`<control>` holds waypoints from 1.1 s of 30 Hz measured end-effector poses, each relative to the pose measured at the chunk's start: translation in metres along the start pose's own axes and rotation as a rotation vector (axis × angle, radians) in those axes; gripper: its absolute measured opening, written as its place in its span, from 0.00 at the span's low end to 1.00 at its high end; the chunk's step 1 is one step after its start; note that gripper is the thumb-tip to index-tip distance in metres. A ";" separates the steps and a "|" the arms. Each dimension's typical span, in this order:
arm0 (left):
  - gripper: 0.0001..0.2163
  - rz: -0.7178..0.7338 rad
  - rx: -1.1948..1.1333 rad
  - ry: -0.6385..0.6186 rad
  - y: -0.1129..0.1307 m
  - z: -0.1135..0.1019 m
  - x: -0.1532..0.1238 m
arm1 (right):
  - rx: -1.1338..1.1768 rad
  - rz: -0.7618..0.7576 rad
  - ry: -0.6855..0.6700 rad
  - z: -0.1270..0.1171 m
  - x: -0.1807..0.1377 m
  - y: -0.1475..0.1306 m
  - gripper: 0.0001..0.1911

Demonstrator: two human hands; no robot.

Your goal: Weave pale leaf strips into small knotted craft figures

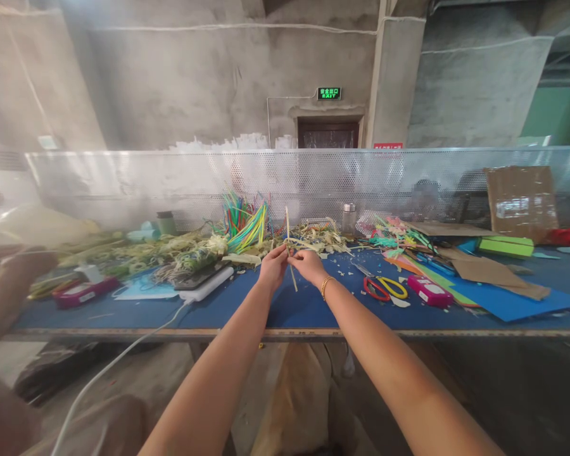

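Above the blue tabletop (247, 307), my left hand (274, 266) and my right hand (308, 265) meet, fingertips nearly touching. Both are closed in a pinch on thin pale strips (287, 223) that look like dried plant fibre. One strip stands up above my fingers, another sticks out to the right, and an end hangs below. How the strips cross is hidden by my fingers. Red-and-yellow-handled scissors (384, 288) lie right of my right hand. Behind my hands are heaped pale husk-like scraps (318, 233) and a bundle of coloured thin stems (247, 221).
At left, another person's hand (26, 269) is blurred, near a magenta box (83, 291). A white power bank (206, 285) trails a cable over the table edge. To the right are another magenta box (430, 291), coloured sheets (517, 307) and cardboard (522, 202). A perforated metal screen (180, 177) stands behind.
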State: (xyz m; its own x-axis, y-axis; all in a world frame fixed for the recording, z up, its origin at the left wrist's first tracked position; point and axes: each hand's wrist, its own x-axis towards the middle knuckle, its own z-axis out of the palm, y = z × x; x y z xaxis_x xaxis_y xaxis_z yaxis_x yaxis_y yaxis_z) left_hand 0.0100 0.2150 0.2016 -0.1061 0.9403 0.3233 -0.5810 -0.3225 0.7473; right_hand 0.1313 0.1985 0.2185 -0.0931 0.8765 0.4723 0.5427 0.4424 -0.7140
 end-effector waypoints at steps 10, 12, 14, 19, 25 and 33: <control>0.09 0.203 0.460 0.063 -0.003 -0.003 -0.001 | 0.265 0.025 -0.079 0.000 0.001 0.001 0.10; 0.08 0.217 0.497 0.072 -0.003 -0.005 0.000 | 0.278 0.015 -0.099 0.000 0.001 0.001 0.10; 0.08 0.211 0.513 0.070 -0.003 -0.007 0.001 | 0.274 -0.017 -0.101 -0.002 0.000 0.000 0.10; 0.09 0.179 0.488 0.078 -0.002 -0.008 0.001 | 0.289 -0.123 -0.090 -0.006 -0.006 -0.005 0.08; 0.07 0.169 0.477 0.100 0.000 -0.008 0.001 | 0.307 -0.108 -0.128 -0.004 -0.005 -0.002 0.07; 0.06 0.149 0.458 0.112 0.001 -0.009 0.002 | 0.279 -0.097 -0.169 0.001 -0.001 0.005 0.08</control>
State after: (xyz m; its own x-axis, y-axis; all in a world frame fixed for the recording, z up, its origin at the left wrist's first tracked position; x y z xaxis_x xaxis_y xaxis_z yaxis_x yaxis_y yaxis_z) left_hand 0.0019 0.2174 0.1978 -0.2616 0.8783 0.4003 -0.1410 -0.4450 0.8843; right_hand 0.1331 0.1997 0.2139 -0.2828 0.8364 0.4694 0.2777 0.5399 -0.7946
